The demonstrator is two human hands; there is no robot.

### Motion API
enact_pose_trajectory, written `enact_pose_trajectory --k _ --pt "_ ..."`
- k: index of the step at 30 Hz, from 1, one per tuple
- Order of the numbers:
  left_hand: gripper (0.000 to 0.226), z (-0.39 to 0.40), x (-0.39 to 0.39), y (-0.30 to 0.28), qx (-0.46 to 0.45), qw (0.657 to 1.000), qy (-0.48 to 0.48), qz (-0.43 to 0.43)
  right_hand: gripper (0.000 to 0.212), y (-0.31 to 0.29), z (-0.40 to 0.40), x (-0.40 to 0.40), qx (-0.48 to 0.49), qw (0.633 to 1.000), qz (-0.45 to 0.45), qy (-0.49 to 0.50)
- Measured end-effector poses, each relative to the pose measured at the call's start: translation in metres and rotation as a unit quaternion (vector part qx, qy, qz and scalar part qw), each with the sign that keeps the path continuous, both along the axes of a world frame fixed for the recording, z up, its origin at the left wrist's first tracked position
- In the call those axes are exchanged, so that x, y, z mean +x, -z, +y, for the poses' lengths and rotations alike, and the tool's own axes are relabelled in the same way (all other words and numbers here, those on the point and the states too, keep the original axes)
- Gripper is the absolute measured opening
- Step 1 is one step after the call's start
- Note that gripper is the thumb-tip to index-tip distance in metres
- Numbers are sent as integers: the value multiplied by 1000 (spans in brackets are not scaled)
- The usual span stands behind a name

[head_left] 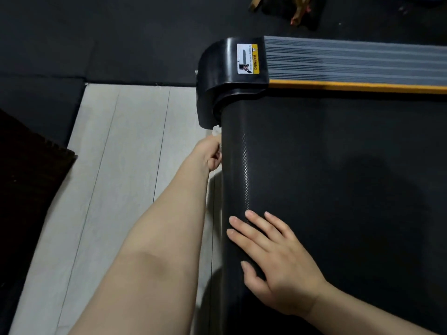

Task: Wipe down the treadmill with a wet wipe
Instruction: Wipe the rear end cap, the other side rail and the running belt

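I have my left hand (210,153) pinching the wet wipe (216,131) against the rear edge of the treadmill belt (338,165), just below the black end cap (227,68). My right hand (271,257) lies flat, fingers spread, on the belt, probably to brace me.

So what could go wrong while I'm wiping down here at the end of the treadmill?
The left hand holds the wipe right beside the gap under the black end cap; wipe or fingers could catch there. The right hand lies flat on the belt, which might shift under weight.
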State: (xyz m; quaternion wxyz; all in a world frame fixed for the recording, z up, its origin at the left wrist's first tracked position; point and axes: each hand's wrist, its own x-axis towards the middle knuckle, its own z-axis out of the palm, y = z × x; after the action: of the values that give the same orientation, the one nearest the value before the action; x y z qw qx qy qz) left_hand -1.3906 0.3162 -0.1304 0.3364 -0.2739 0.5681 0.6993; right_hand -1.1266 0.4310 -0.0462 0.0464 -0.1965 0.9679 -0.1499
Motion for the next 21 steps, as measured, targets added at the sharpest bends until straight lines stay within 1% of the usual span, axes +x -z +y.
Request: enact_pose_trajectory --k 3,6,7,9,11,12,14,16,18,19,21 --pt "22 -14 35 -5 20 998 67 7 56 -1 1 -1 -6 1000 -1 -1" --pt "15 -33 92 2 41 991 130 17 55 -3 2 -1 3 1000 -2 -6" --pt "14 -38 117 5 47 987 155 8 54 -4 2 0 6 1000 -4 -5" --pt "21 -47 168 9 57 982 180 -21 53 -4 1 0 10 1000 -4 -4" --pt "14 -57 219 9 62 977 201 -44 52 -5 0 1 15 1000 1 2" --pt "16 -63 242 9 66 973 212 -63 52 -5 0 2 16 1000 5 4" --pt "31 -77 279 10 76 964 230 -106 51 -5 -1 2 17 1000 10 3" --pt "39 -89 303 11 79 960 238 -128 50 -5 -2 3 20 1000 10 5" --pt "40 -97 313 10 72 955 257 -133 49 -4 -3 5 26 1000 12 6" --pt "36 -100 314 9 68 952 273 -123 49 -4 -3 5 28 999 15 8" --pt "20 -101 313 6 55 944 312 -89 49 -3 -3 6 31 999 20 8"
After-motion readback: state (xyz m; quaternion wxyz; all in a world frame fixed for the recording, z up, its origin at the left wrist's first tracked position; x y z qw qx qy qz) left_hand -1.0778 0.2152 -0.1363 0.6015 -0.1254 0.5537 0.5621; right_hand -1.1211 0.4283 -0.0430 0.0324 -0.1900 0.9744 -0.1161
